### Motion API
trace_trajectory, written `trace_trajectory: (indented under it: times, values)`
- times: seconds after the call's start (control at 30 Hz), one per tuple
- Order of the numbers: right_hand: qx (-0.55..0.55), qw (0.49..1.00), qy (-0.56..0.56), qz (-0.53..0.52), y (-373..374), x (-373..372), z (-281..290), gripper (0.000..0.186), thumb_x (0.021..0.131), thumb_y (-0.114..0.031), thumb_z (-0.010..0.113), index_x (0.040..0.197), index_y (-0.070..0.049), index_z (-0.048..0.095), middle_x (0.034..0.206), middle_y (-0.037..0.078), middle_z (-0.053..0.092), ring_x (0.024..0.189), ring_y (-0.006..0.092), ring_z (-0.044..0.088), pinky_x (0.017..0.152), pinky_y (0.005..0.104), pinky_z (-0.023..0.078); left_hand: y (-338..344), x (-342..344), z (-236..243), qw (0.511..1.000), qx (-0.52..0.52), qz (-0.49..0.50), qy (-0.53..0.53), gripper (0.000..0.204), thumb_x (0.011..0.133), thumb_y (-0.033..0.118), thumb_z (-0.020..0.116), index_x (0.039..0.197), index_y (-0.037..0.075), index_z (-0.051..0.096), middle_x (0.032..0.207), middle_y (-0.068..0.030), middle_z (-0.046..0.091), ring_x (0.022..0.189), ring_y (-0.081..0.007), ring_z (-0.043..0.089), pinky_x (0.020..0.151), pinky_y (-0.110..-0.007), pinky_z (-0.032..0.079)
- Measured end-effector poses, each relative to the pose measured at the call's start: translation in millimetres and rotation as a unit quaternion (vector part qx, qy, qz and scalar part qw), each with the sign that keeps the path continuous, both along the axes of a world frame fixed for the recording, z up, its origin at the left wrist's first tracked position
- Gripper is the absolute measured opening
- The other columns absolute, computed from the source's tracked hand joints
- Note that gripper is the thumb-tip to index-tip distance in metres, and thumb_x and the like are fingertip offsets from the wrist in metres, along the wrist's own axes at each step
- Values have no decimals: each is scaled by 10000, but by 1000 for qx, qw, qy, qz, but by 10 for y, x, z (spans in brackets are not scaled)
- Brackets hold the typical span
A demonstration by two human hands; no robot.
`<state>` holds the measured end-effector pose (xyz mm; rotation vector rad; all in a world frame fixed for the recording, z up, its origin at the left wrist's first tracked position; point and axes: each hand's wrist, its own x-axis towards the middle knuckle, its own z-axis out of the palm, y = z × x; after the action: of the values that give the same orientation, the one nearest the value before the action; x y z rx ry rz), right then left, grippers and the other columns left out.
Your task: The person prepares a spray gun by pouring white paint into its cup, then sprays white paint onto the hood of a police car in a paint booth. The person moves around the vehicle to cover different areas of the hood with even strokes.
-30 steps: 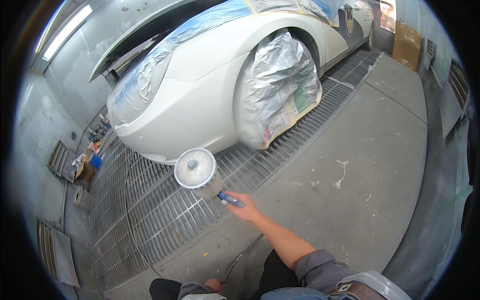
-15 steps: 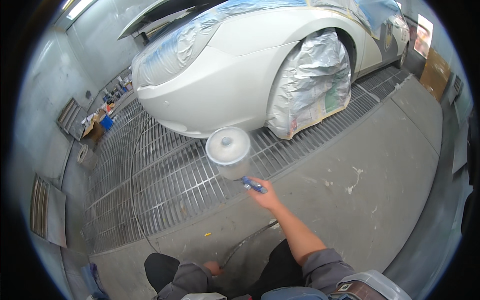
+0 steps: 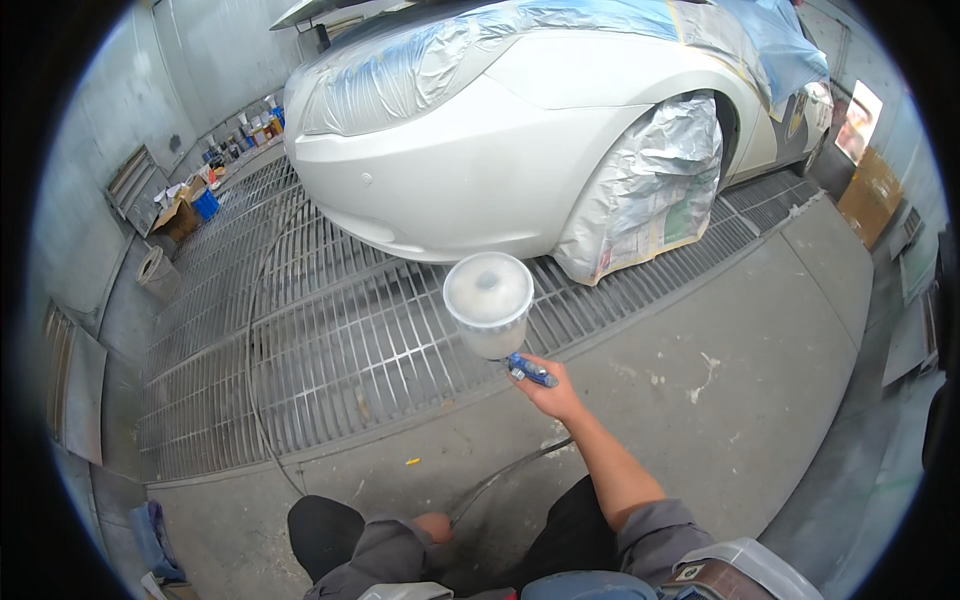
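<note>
My right hand is wrapped round the blue handle of a spray gun, held out over the floor. A translucent, lidded paint cup sits on top of the gun and hides its nozzle. Just beyond the cup is the lower bumper of a white car. Low down by my knees, my left hand is closed at a dark air hose; its fingers are mostly hidden. The hose runs up toward my right forearm and passes out of sight behind it.
Silver masking sheet covers the wheel; plastic film covers the car's upper front. Another hose crosses the metal floor grating. At the left wall stand a bucket, cardboard box and several cans.
The spray gun and my right hand have moved slightly right in view. The car has shifted right and a little lower in the picture as the view turned. Both grips look unchanged.
</note>
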<state>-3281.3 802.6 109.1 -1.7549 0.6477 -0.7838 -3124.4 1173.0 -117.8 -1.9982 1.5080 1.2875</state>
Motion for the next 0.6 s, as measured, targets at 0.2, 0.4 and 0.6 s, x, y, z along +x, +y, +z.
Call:
trace_trajectory:
  times: [0.2, 0.4, 0.6]
  values:
    - [-29, 996, 83, 33, 343, -216, 711, 464, 832, -67, 752, 1294, -71, 701, 1140, 169, 759, 1034, 314, 733, 908, 381, 562, -41, -296, 1648, 979, -163, 123, 17, 372, 950, 367, 659, 1196, 92, 695, 1130, -186, 743, 1041, -408, 702, 886, -531, 561]
    - [-5, 992, 110, 55, 947, -651, 1651, 497, 814, -54, 727, 1308, -82, 676, 1233, 179, 726, 1112, 397, 697, 948, 432, 562, -64, 154, 3473, 924, -231, 266, 149, 394, 955, 272, 686, 1310, 101, 663, 1070, -166, 767, 873, -290, 752, 782, -444, 582]
    - [55, 986, 139, 68, 1300, -1301, 2913, 532, 803, -38, 716, 1328, -96, 659, 1247, 175, 719, 1133, 403, 686, 963, 430, 564, 125, 681, 4741, 895, -134, 379, 194, 329, 975, 201, 661, 1266, 50, 692, 995, -127, 783, 734, -201, 737, 710, -352, 576]
